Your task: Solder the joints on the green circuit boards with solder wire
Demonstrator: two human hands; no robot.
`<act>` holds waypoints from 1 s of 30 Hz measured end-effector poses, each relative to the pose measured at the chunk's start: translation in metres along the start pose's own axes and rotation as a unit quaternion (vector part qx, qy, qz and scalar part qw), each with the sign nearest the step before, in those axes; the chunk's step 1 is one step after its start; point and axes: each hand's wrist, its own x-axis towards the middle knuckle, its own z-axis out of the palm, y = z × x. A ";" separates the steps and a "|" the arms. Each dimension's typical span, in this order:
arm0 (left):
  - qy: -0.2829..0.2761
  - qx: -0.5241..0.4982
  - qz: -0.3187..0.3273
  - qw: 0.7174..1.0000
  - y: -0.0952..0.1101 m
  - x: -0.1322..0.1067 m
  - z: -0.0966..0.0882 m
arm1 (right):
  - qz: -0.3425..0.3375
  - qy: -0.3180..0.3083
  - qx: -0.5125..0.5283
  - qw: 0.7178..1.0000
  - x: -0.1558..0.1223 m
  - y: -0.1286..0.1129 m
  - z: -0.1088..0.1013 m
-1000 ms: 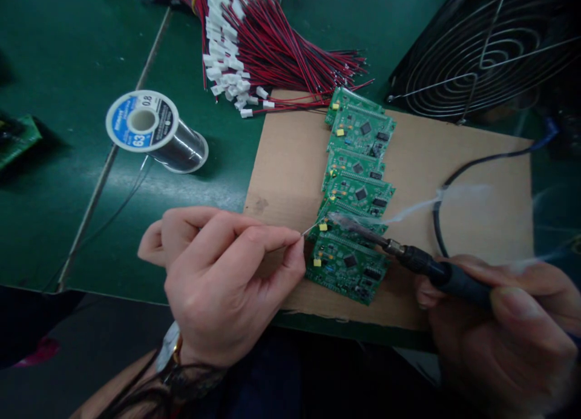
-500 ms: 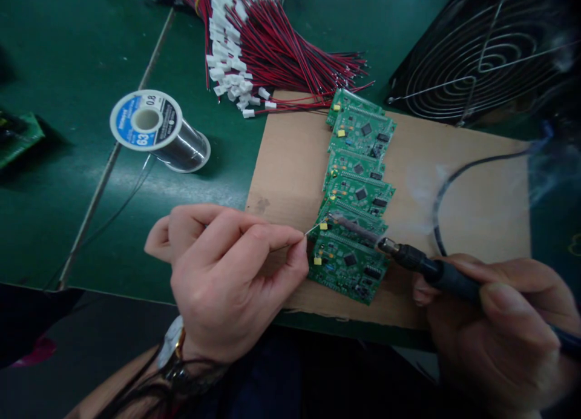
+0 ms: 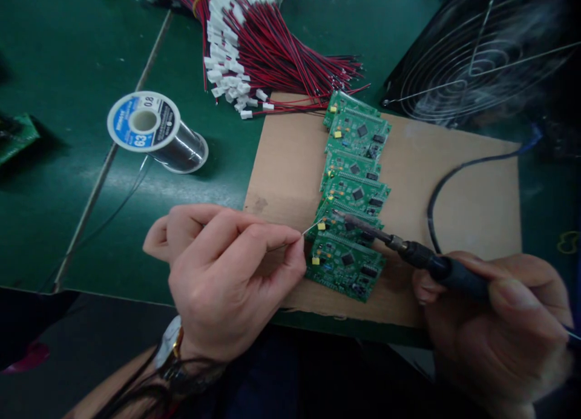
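- The grip of the left hand (image 3: 238, 273) is closed, with a thin length of solder wire (image 3: 311, 228) pinched between thumb and forefinger.
- The free end of the wire is directed at the second-nearest circuit board, beside a yellow component (image 3: 321, 226); whether contact is made there cannot be told.
- The grip of the right hand (image 3: 499, 322) is clamped around the dark handle of a soldering iron (image 3: 458, 277), which is pointed leftward.
- The iron's tip is held over that same board, near the wire's end; contact with the surface cannot be confirmed.
- The green circuit boards (image 3: 358, 194) are laid in an overlapping row across a sheet of cardboard (image 3: 290, 146), by which the bench (image 3: 59, 74) is partly covered.
- A spool of solder (image 3: 158, 134) is placed on the bench to the left of the cardboard, its labelled end turned upward at a tilt.
- Red and black wires (image 3: 295, 49) with white connectors (image 3: 227, 68) are heaped behind the boards, some resting on the cardboard's far edge.
- A black fan (image 3: 476, 62) is positioned at the far right; faint smoke is seen before its grille.
- A dark cable (image 3: 430, 210) is curved across the cardboard's right side.
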 end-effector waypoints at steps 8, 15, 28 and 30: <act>-0.003 0.008 0.000 1.000 0.001 0.000 0.001 | -0.013 -0.018 0.003 1.000 -0.002 0.002 -0.001; -0.007 0.010 -0.009 1.000 0.002 0.000 0.001 | -0.014 -0.012 0.001 1.000 -0.002 0.001 0.000; -0.007 0.012 -0.013 1.000 0.004 0.001 0.001 | -0.003 0.000 -0.019 1.000 -0.004 0.000 0.001; -0.007 0.010 -0.013 1.000 0.002 0.000 0.002 | -0.002 0.000 -0.029 1.000 -0.004 0.000 0.001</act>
